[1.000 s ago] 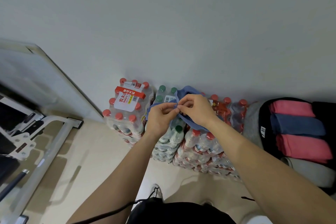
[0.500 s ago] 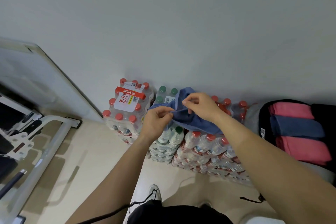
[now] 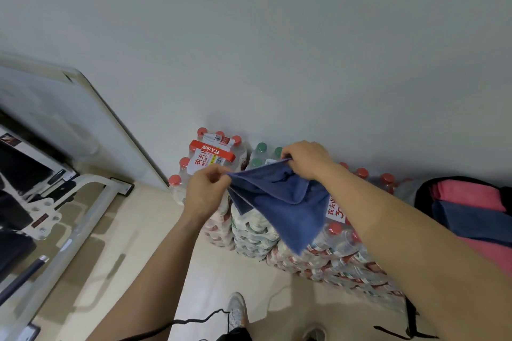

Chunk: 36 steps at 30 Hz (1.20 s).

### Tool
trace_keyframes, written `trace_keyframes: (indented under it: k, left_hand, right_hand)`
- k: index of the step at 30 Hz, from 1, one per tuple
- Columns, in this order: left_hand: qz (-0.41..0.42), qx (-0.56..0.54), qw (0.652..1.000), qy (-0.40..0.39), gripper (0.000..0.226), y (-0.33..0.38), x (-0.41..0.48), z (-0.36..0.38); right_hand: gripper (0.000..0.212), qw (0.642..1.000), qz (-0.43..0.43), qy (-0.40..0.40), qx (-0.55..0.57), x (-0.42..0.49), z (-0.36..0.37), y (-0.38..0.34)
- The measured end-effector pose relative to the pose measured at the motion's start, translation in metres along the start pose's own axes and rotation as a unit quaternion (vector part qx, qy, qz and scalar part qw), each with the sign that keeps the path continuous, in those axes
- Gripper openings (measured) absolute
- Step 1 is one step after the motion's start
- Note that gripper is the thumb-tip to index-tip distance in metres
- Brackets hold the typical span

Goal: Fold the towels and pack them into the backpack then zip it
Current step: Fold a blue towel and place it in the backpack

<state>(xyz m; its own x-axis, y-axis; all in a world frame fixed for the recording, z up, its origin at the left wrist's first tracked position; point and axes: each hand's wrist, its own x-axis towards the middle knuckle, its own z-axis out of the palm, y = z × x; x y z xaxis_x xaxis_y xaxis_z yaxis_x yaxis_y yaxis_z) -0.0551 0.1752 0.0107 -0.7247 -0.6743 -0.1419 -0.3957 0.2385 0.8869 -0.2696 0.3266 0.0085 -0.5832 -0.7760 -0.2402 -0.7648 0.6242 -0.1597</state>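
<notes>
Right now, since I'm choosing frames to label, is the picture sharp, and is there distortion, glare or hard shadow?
Head view: the blue towel and the left hand and right hand holding it are fairly sharp; wide-angle bending curves the leaning board at left; soft light, faint shadows on the floor; no glare.

Pale wall (image 3: 277, 36) filling upper view. Beige floor (image 3: 155, 213) lying below. White panel (image 3: 63, 119) leaning on wall at left. Shrink-wrapped bottle packs (image 3: 255, 235) standing along wall base. White metal frame (image 3: 69, 243) crossing lower left.
</notes>
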Motion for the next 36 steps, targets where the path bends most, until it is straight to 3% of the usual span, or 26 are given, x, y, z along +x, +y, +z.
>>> trace_keyframes:
  k: [10, 14, 18, 25, 29, 36]
  left_hand:
    - [0.020, 0.020, 0.994, 0.105, 0.018, 0.034, 0.061, -0.014]
    - [0.025, 0.056, 0.993, 0.098, 0.023, 0.048, 0.082, -0.012]
    - [0.044, 0.092, 0.990, 0.099, 0.024, 0.070, 0.094, 0.004]
    - [0.057, 0.121, 0.985, 0.106, 0.026, 0.102, 0.104, 0.026]
    - [0.079, 0.138, 0.980, 0.117, 0.027, 0.121, 0.103, 0.031]
    - [0.124, 0.069, 0.977, 0.159, 0.026, 0.162, 0.093, 0.029]
  right_hand:
    - [0.025, 0.984, 0.113, 0.039, 0.129, -0.049, -0.043, 0.063]
    - [0.027, 0.976, 0.094, 0.056, 0.190, -0.074, -0.057, 0.082]
    - [0.029, 0.981, 0.054, 0.043, 0.181, -0.090, -0.070, 0.086]
    - [0.021, 0.985, 0.073, 0.039, 0.154, -0.122, -0.077, 0.100]
    - [0.007, 0.966, 0.088, 0.133, 0.203, -0.137, -0.087, 0.116]
    - [0.016, 0.907, 0.091, 0.322, 0.257, -0.141, -0.155, 0.131]
